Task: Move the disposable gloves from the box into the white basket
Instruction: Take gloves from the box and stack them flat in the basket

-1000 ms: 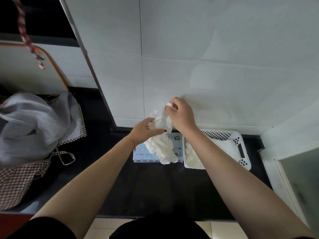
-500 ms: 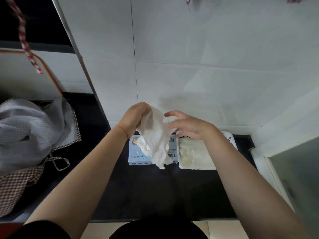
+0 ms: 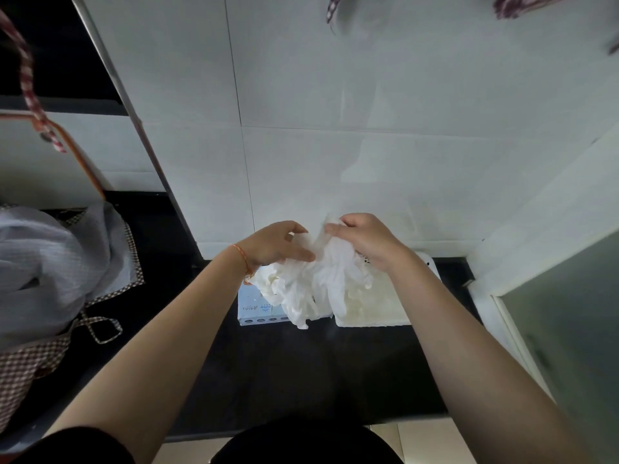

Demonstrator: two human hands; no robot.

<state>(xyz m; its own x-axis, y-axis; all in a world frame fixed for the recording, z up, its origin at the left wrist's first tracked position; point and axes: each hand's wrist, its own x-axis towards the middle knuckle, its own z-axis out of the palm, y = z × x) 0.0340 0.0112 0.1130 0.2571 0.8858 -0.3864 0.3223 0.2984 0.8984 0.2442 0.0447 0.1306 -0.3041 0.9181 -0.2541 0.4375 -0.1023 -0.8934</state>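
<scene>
Now our left hand (image 3: 274, 244) and right hand (image 3: 365, 239) pinch thin, crumpled white gloves (image 3: 321, 283) above the box (image 3: 254, 308); beside it, the white basket (image 3: 371, 321) holds more.

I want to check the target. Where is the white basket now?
In the head view, the white basket stands on the dark counter against the wall, right of the glove box, under the right hand.

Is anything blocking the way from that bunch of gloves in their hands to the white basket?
Nothing visible does. Both the left hand and right hand hold the gloves above the box, and the white basket sits open right beside it, already holding some gloves.
</scene>
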